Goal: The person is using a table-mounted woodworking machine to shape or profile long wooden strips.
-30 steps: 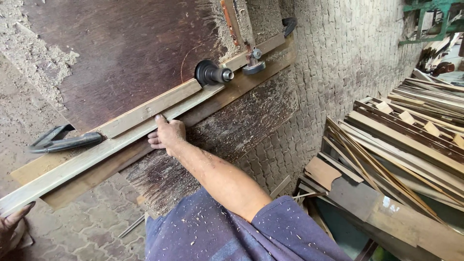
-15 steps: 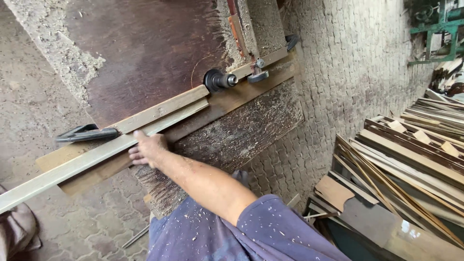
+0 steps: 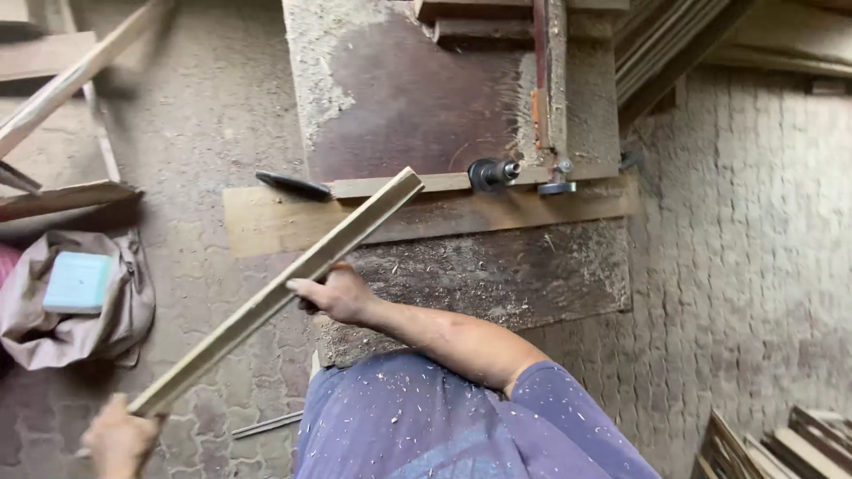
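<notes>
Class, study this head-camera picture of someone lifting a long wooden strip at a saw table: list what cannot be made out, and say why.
- Left hand: its fingers are cut off by the bottom edge.
- Wooden strip: its near end is hidden by that hand.
- Right hand: its fingertips are hidden behind the strip.
- Plank, upper left: motion-blurred, running off the left edge.
- Stacked boards: cut off at the bottom-right corner.

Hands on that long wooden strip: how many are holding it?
2: the right hand grips the long wooden strip near its middle; the left hand holds its near end at the lower left.
</notes>
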